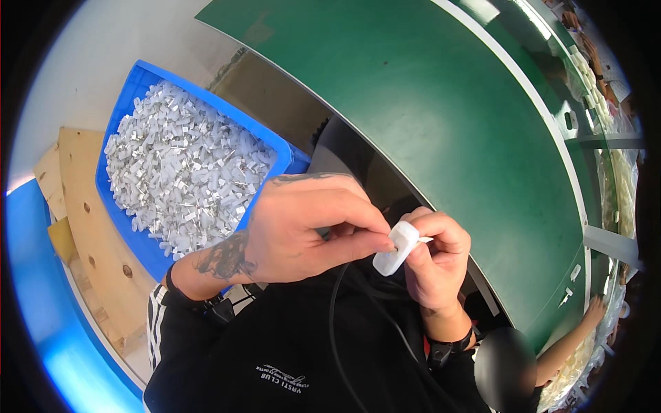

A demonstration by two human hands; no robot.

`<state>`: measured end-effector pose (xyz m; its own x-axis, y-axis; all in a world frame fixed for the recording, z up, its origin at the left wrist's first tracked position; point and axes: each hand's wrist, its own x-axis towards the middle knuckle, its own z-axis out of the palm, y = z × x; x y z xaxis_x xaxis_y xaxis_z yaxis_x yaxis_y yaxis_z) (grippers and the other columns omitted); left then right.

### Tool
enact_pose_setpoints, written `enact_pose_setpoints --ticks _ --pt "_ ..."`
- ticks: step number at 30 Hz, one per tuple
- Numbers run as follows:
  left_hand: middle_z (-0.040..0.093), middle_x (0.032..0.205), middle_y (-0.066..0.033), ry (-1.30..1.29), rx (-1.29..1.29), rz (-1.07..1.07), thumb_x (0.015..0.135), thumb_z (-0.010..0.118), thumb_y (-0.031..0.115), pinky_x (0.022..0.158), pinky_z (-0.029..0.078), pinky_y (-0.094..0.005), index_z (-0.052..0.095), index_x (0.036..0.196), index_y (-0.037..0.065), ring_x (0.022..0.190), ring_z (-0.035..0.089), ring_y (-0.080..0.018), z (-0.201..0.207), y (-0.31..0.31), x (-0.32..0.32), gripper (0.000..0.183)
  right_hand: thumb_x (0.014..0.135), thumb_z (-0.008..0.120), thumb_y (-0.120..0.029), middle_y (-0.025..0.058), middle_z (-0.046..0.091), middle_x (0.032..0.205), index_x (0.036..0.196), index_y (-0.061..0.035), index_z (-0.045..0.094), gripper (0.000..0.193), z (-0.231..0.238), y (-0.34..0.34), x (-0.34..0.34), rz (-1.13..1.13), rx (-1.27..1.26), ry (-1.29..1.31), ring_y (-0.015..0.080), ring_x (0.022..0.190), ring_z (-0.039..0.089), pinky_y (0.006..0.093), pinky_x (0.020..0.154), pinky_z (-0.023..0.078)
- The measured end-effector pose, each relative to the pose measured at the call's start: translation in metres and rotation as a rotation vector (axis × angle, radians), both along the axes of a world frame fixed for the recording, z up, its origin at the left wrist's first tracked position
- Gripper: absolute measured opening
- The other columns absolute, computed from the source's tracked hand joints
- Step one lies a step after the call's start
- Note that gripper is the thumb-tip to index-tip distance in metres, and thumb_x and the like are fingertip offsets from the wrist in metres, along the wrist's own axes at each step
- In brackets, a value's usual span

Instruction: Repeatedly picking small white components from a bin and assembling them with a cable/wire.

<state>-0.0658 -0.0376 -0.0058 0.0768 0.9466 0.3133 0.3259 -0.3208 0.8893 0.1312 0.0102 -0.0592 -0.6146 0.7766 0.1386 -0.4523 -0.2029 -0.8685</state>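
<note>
In the head view, the left hand [303,227] has its thumb and forefinger drawn together, the tips pinched at the left face of a white oblong piece [398,252] with rounded ends. A small dark spot shows on that face, right beside the tips. The right hand [441,261] is clamped on the other side of the piece, thumb and fingers curled, with a narrow white tip showing between them. The piece is tilted and held up in front of the person's black shirt [275,344], short of the near edge of the green counter [447,124]. A black band [451,350] circles the right wrist.

Left of the counter's near edge, a blue bin [292,155] is heaped with small white and clear parts [186,165], lying up close to its rim along several sides. A plywood board [93,220] lies beside the bin's left side. Two small white items [566,297] lie by the counter's lower right corner, one just above the other. Near that corner, a co-worker's arm [564,351] reaches along the counter's right edge
</note>
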Motion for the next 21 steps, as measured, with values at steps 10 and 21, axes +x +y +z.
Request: enact_pose_setpoints --ticks 10,21 --pt "0.063 0.086 -0.0077 -0.065 0.067 0.160 0.063 0.088 0.014 0.056 0.047 -0.0277 0.063 0.094 0.001 0.068 0.061 -0.0190 0.001 0.000 0.020 0.041 0.086 0.065 -0.002 0.0102 0.059 0.088 0.092 0.0034 0.061 0.009 0.003 -0.002 0.004 -0.222 0.232 -0.200 0.0105 0.072 0.055 0.0206 0.062 0.044" --pt "0.065 0.094 -0.0087 0.139 0.326 0.169 0.063 0.086 0.010 0.056 0.049 -0.0258 0.067 0.092 0.004 0.068 0.063 -0.0188 -0.025 -0.006 0.028 0.035 0.088 0.064 -0.006 0.0107 0.060 0.094 0.097 0.0027 0.060 0.013 -0.013 -0.009 0.002 -0.268 0.060 -0.096 0.0116 0.078 0.056 0.0219 0.069 0.046"
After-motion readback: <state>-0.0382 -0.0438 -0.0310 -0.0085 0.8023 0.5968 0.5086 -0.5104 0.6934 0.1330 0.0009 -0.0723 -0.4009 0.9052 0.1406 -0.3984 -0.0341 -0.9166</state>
